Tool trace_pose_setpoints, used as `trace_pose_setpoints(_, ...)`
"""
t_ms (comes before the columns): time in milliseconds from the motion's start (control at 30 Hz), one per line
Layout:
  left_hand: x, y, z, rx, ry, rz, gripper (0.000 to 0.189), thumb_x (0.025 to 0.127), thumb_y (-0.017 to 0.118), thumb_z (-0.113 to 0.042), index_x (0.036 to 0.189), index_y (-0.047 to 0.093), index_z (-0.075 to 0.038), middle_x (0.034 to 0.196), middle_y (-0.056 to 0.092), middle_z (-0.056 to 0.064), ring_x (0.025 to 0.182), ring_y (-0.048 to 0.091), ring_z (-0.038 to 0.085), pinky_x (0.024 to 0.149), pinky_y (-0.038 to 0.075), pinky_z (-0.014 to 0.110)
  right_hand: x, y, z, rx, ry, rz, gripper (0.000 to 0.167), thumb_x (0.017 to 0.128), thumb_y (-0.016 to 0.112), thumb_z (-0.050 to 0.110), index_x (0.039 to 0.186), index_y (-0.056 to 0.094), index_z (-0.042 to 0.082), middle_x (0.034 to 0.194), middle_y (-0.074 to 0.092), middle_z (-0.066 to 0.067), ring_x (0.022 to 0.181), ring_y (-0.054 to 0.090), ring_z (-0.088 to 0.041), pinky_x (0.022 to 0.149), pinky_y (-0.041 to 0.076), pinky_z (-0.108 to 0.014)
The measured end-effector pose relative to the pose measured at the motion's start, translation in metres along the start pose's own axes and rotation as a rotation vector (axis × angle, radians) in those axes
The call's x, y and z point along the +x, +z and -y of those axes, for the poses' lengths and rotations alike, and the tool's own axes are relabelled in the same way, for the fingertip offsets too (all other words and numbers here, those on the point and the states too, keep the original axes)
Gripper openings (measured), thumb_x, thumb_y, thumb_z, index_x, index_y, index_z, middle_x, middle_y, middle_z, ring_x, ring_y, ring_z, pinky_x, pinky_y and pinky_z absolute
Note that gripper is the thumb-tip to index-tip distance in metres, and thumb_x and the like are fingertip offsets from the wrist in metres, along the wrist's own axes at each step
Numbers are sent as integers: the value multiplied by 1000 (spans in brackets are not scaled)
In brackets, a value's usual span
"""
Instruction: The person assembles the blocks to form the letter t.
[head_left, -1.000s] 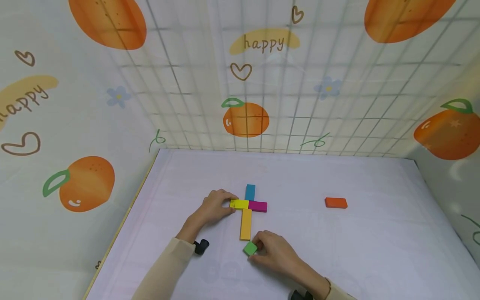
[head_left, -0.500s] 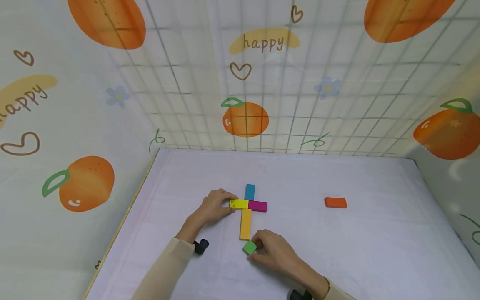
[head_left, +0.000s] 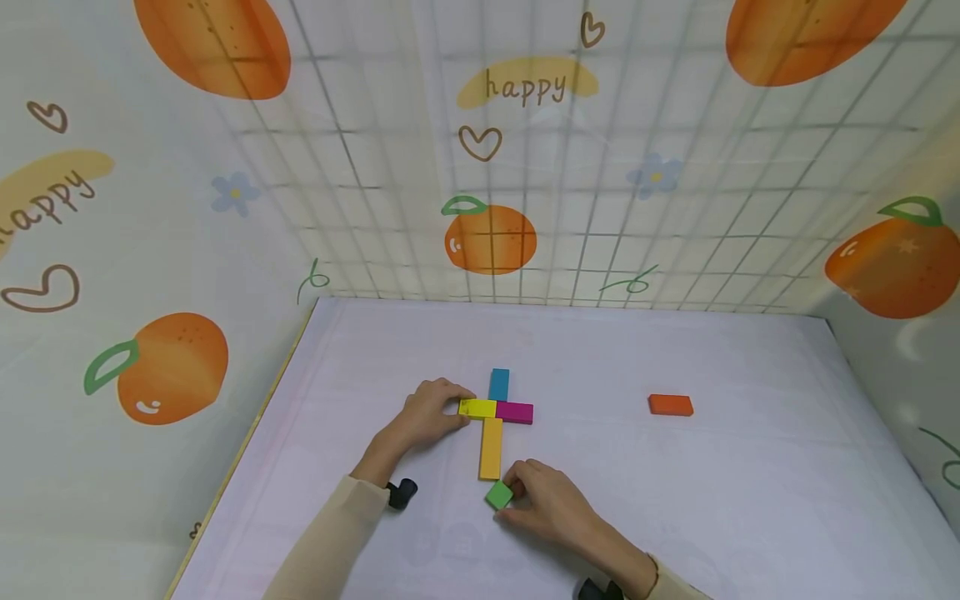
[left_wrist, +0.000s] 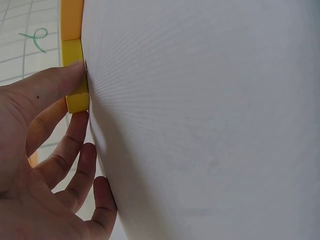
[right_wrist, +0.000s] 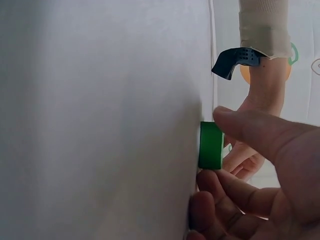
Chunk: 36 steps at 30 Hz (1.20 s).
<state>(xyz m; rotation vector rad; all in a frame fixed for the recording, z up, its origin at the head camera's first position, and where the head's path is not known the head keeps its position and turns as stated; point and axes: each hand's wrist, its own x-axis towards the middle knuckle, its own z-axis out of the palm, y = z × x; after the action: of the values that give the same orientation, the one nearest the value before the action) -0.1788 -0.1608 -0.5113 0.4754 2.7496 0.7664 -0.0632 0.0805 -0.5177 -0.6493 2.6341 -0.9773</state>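
Observation:
My left hand [head_left: 431,412] pinches the left end of a yellow block [head_left: 480,408], its thumb on the near side and fingers on the far side. That block meets a magenta block [head_left: 515,413] end to end. A blue block [head_left: 498,385] stands out from the far side of the row, and a longer orange-yellow block [head_left: 491,450] runs from its near side. At the near end of that long block, my right hand [head_left: 551,504] pinches a small green block [head_left: 498,495] turned cornerwise. In the right wrist view, the green block [right_wrist: 211,145] sits between thumb and fingers, on the tabletop.
A red-orange block [head_left: 671,405] lies apart on the right of the white tabletop [head_left: 750,500]. A patterned cloth wall [head_left: 375,167] rises along the back and sides. Black wrist cameras, such as the one on the left wrist [head_left: 402,493], hang close above the table.

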Motion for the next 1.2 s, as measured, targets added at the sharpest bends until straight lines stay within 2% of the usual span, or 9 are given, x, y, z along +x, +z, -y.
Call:
trace_pose_setpoints(233, 0, 1, 0, -2, 2, -4, 37, 89, 77, -26, 125, 71, -26, 122, 63, -1, 116, 50, 26, 95, 40, 52, 0, -1, 0, -5, -3, 13, 35, 79, 86, 33, 102, 65, 16, 88, 56, 12, 77, 52, -1, 69, 49, -24)
trace_pose_setpoints(433, 1, 3, 2, 6, 2, -4, 38, 89, 77, -27, 126, 71, -27, 124, 62, -1, 116, 50, 25, 95, 40, 51, -3, -12, -6, 116, 18, 80, 40, 83, 82, 37, 112, 65, 14, 92, 59, 10, 79, 55, -8, 70, 50, -24)
trace_pose_setpoints(533, 1, 2, 1, 9, 2, -2, 37, 89, 77, -27, 126, 71, -26, 124, 62, -1, 116, 50, 25, 95, 40, 51, -5, -19, -13, 168, 36, 78, 42, 85, 81, 37, 116, 66, 14, 92, 59, 9, 78, 54, -10, 68, 50, -24)
trace_pose_setpoints(700, 1, 1, -1, 4, 1, -4, 37, 89, 77, -26, 126, 71, -25, 124, 62, 0, 116, 50, 26, 95, 40, 50, -10, -30, -27, 193, 54, -10, 38, 86, 81, 33, 116, 66, 14, 91, 60, 8, 77, 55, -11, 67, 50, -25)
trace_pose_setpoints(967, 1, 1, -2, 4, -6, 1, 37, 90, 77, -26, 126, 70, -25, 125, 62, 0, 117, 49, 26, 96, 40, 51, -26, -56, -49, 201, 15, -200, 32, 86, 81, 24, 112, 68, 10, 89, 60, 6, 72, 57, -9, 62, 50, -26)
trace_pose_setpoints(1200, 2, 2, -2, 17, -5, -3, 37, 89, 77, -26, 126, 70, -25, 125, 63, -1, 116, 50, 25, 95, 41, 50, -41, -77, -73, 183, 60, -305, 31, 85, 82, 19, 112, 68, 11, 89, 60, 7, 72, 58, -9, 63, 49, -26)
